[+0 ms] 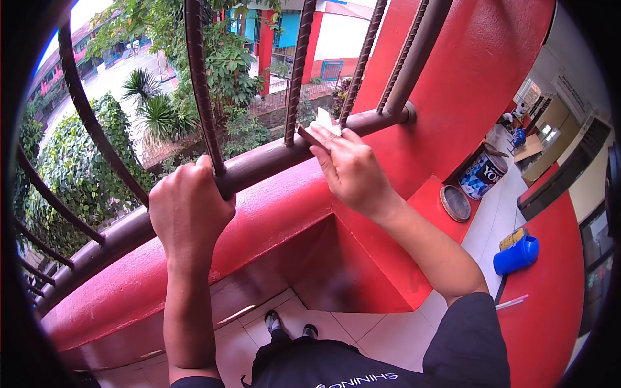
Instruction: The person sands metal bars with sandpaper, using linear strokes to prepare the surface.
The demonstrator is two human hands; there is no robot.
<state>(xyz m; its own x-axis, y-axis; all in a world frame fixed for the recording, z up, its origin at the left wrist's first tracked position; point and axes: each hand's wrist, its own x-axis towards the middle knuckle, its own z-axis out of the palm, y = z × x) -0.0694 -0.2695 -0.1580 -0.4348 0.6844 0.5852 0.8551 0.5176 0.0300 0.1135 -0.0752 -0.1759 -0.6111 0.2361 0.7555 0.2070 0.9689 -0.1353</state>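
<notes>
My left hand (189, 210) is wrapped round the thick brown metal rail (265, 165), beside one of its upright twisted bars (206, 90). Farther right along the same rail, my right hand (356, 169) pinches a folded piece of sandpaper (328, 121), whitish on one face and brown on the other. The fingers press it onto the top of the rail near the foot of another bar (297, 77). Part of the sandpaper is hidden under my fingers.
A red wall ledge (272, 213) runs below the rail. To the right are a blue and white can (482, 173), a round lid (455, 203), a blue plastic pitcher (516, 255), a yellow block (513, 238) and a thin white stick (512, 302). Plants grow outside.
</notes>
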